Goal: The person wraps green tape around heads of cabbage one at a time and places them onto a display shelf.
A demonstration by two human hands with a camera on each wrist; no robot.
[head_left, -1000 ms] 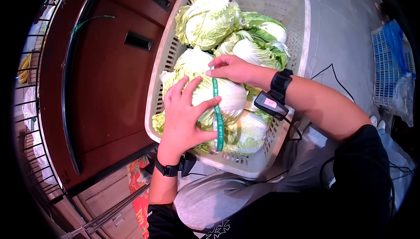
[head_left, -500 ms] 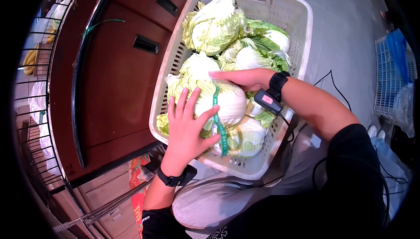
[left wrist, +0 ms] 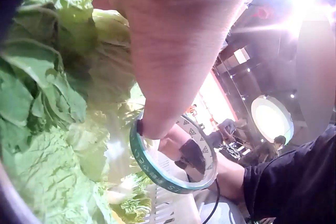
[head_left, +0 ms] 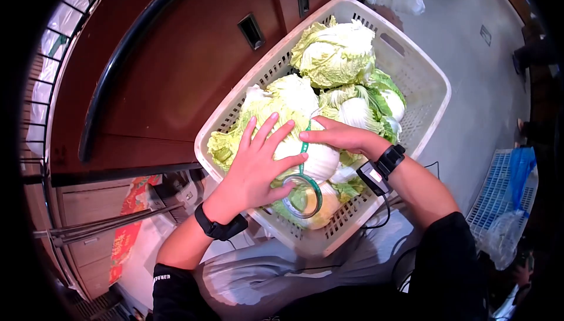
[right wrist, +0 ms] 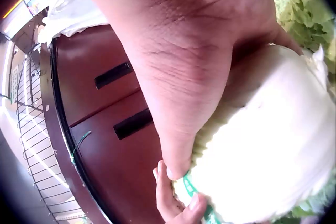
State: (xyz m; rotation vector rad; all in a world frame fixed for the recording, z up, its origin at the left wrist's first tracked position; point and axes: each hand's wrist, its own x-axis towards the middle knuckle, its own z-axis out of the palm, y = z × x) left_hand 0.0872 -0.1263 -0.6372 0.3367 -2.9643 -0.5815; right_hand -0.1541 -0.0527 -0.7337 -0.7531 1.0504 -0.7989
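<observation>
A napa cabbage (head_left: 322,161) lies in the white basket (head_left: 436,122), a green printed tape strip (head_left: 305,139) running over it to a tape roll (head_left: 318,206). My left hand (head_left: 258,165) spreads its fingers over the cabbage's leafy side, the forefinger tip on the strip. In the left wrist view its thumb (left wrist: 157,113) touches the upper rim of the roll (left wrist: 167,182), which hangs beside the cabbage. My right hand (head_left: 346,137) rests on the cabbage, its straight thumb (right wrist: 178,155) pressing the strip's end. Its other fingers are partly hidden.
Several more cabbages, one of them the big leafy cabbage (head_left: 335,54), fill the basket. A dark red cabinet (head_left: 176,56) stands at the left. A blue crate (head_left: 493,186) sits on the grey floor (head_left: 470,51) at the right. A cable (head_left: 385,215) hangs from the right wrist camera.
My right thumb has come down along the strip onto the cabbage. The tape roll has turned, so its round opening now faces the head camera. The head view has swung round.
</observation>
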